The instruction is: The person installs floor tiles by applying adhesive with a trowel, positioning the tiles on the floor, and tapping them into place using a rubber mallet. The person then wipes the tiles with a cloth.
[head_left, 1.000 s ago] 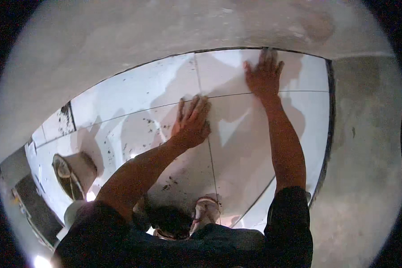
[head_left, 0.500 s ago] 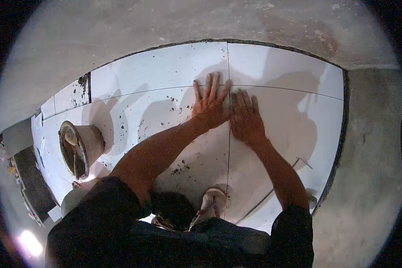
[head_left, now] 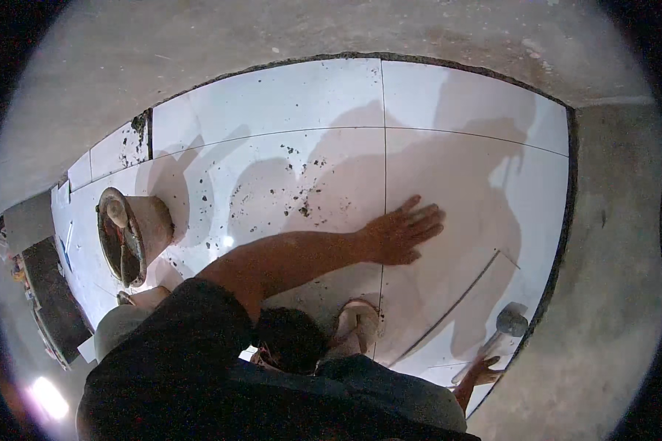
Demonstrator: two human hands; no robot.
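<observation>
My left hand (head_left: 404, 231) lies open with its fingers spread on a large white floor tile (head_left: 449, 176), just right of a long joint. At the lower right, my right hand (head_left: 484, 370) is beside the pale handle of a mallet (head_left: 512, 321) with a dark grey head. Its fingers look apart by the handle, and no closed grip shows. The mallet lies on the tiles near the right edge. Between my hands a thin dark rod (head_left: 449, 312) with a bent end rests on the tile.
A mortar-stained bucket (head_left: 151, 228) with a tool inside stands at left. Dark crumbs (head_left: 304, 202) dot the tiles. Bare grey walls (head_left: 618, 220) border them across a dark gap. My foot (head_left: 357, 323) is on the tiles. A lamp (head_left: 50, 397) glows at lower left.
Both hands were side by side, flat on the tiles at the joint. The left has slid nearer and to the right; the right has drawn back to the mallet.
</observation>
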